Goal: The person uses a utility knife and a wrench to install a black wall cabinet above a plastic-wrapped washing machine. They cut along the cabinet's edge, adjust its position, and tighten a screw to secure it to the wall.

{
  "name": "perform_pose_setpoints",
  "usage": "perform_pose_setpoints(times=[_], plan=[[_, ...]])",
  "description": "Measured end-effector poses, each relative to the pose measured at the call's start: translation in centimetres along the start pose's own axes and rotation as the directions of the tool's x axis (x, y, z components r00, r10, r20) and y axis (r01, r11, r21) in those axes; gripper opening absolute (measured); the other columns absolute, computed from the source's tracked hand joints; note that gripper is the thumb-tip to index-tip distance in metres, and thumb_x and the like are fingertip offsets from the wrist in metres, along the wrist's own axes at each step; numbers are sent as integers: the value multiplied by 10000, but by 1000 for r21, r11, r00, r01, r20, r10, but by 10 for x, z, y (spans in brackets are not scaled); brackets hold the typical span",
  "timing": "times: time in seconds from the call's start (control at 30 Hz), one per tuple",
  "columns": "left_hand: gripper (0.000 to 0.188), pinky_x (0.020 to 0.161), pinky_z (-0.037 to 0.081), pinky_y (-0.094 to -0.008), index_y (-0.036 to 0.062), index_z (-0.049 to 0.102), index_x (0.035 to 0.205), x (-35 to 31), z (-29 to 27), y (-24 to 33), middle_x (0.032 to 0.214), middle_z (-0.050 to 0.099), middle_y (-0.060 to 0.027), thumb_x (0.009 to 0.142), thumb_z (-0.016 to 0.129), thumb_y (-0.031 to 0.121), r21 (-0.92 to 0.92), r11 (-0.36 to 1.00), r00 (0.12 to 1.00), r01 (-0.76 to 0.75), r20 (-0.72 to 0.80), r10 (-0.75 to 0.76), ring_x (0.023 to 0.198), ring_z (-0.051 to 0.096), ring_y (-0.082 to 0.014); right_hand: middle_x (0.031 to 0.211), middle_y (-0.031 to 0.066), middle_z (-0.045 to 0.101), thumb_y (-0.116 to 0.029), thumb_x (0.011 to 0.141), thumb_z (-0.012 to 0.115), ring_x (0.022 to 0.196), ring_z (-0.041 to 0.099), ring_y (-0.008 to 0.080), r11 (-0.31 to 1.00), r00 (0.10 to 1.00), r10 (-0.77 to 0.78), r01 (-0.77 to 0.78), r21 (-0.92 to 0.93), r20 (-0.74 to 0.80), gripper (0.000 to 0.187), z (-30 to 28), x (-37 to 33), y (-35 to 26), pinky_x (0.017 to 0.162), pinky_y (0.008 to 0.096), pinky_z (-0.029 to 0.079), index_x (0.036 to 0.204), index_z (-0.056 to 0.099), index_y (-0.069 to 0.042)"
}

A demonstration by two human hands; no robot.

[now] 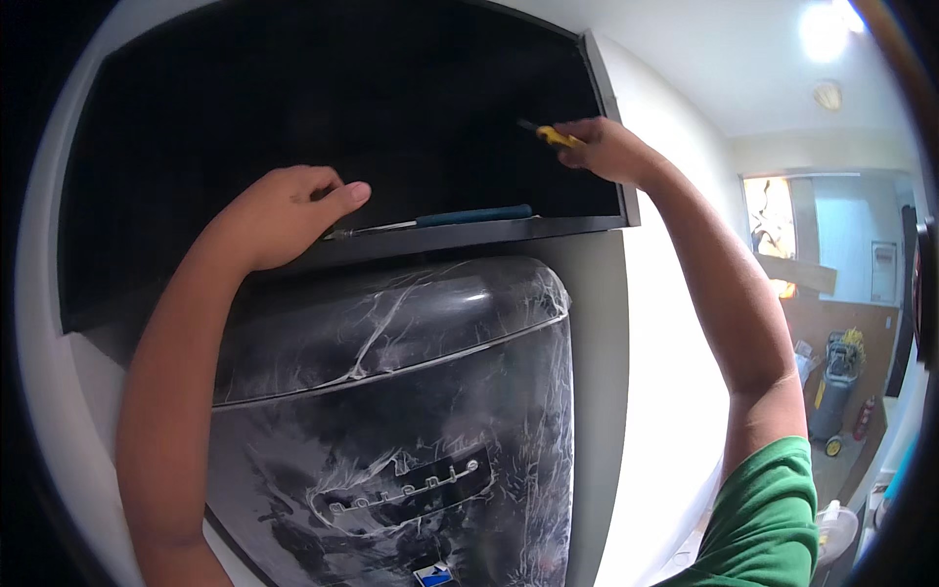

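Green sleeve leads to the right hand, its grip holding a yellow tool by the dark cupboard. Keep its tip off the left hand; I can't tell if that grip holds anything.

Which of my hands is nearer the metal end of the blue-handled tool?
Left: the left hand is by the metal end; the right hand, holding a yellow-handled tool, is above and right of the blue handle.

White wall, bright ceiling light
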State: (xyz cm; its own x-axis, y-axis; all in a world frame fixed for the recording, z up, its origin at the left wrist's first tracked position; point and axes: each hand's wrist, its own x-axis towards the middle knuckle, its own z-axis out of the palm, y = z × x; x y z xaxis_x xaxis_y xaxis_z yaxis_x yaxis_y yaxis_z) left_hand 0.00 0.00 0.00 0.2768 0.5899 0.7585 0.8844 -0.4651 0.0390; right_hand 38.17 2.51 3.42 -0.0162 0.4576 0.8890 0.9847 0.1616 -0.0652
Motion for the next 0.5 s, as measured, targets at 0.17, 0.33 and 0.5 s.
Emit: perform_pose_setpoints(times=[0.17, 0.33, 0.5], plan=[[580, 994, 460, -417, 36, 681, 1176, -6, 9, 6, 1158, 669, -156, 987, 506, 556, 21, 1000, 999, 15, -48, -14, 1116, 619, -300, 1087, 129, 720, -268, 924, 700, 887, 668, 193, 994, 968, 63, -40, -100, 243, 521, -32, -12, -24, 804, 355, 553, 1410, 572, -129], [578, 1016, 445, -409, 33, 674, 1192, -2, 9, 6, 1168, 664, -159, 990, 505, 548, -44, 999, 1000, 1, 16, 0, 1143, 611, -302, 994, 110, 689, -304, 936, 686, 833, 643, 184, 978, 969, 180, -195, 76, 167, 521, -30, -25, -21, 718, 332, 525, 1394, 556, -92], [563, 1012, 441, -398, 20, 668, 1187, -4, 8, 10, 1161, 662, -149, 998, 505, 525, 24, 998, 997, -50, -60, 52, 1158, 597, -287, 1144, 167, 668, -332, 931, 698, 1003, 670, 299, 963, 979, -92, 135, 234, -183, 561, 0, -11, 14, 882, 389, 540, 1380, 528, -41]])
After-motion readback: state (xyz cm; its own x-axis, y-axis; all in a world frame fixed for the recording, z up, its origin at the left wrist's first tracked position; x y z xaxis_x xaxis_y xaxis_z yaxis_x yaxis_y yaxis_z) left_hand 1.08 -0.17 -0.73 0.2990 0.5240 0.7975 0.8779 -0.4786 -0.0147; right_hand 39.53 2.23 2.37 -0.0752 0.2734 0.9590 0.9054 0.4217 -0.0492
